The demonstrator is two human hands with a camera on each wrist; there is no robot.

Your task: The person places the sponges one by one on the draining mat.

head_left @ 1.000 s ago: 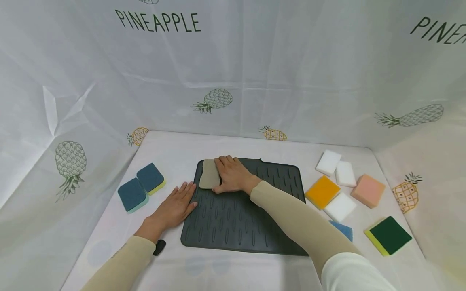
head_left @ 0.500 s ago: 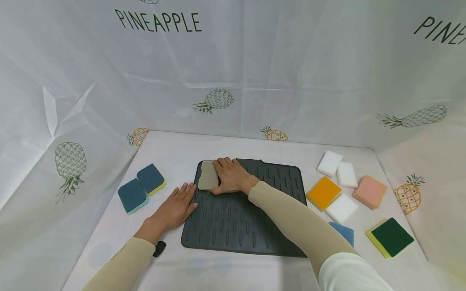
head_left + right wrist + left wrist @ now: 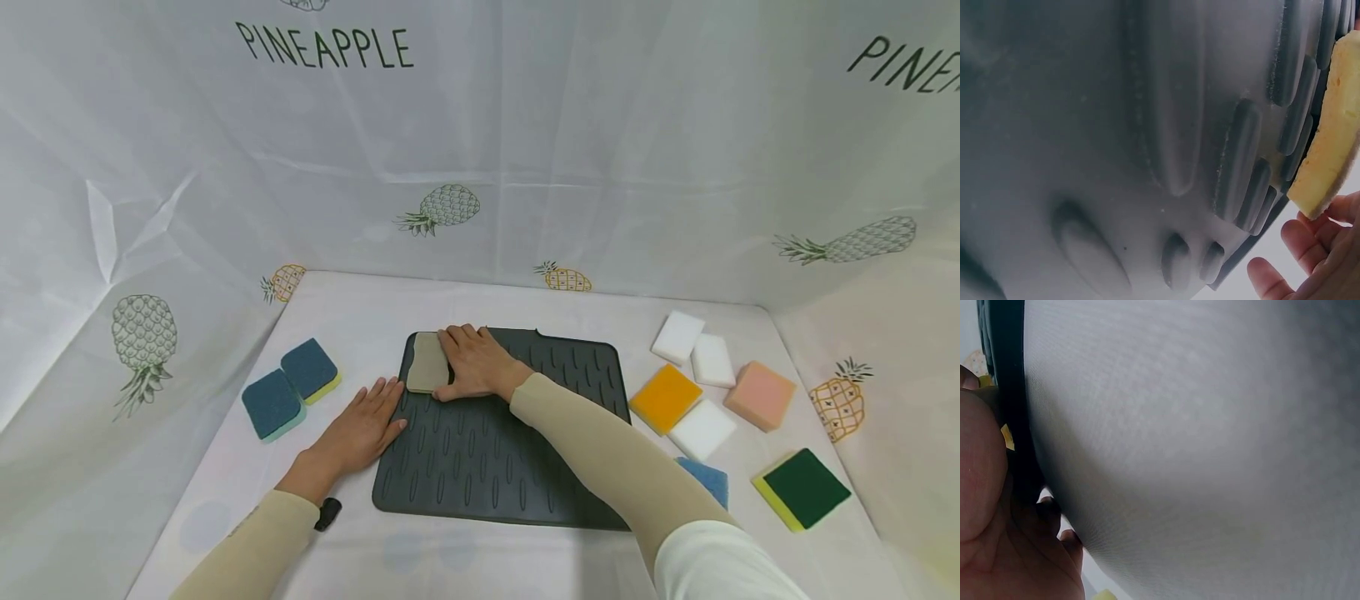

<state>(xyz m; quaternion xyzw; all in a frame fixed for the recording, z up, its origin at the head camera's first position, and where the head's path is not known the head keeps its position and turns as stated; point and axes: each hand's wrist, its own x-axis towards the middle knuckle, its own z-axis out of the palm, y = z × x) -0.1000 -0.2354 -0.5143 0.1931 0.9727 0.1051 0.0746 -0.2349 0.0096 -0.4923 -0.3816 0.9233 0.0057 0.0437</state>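
- Grips beige-topped sponge (image 3: pixel 428 364) with right hand (image 3: pixel 477 363) on dark ridged mat (image 3: pixel 480 477).
- Touches mat's left edge with outstretched left hand (image 3: pixel 364 425), clasping nothing.

The white surface (image 3: pixel 360 550) carried a dark ribbed mat (image 3: pixel 472 475) across its middle. Two blue-topped sponges (image 3: pixel 273 404) lay near the left edge. Toward the right edge lay three white blocks (image 3: pixel 702 429), an orange sponge (image 3: pixel 666 398), a pink sponge (image 3: pixel 761 396) and, nearer the front, a green-and-yellow sponge (image 3: pixel 802 490). Beside the mat, a partly hidden blue piece (image 3: pixel 707 480) seemed another sponge.
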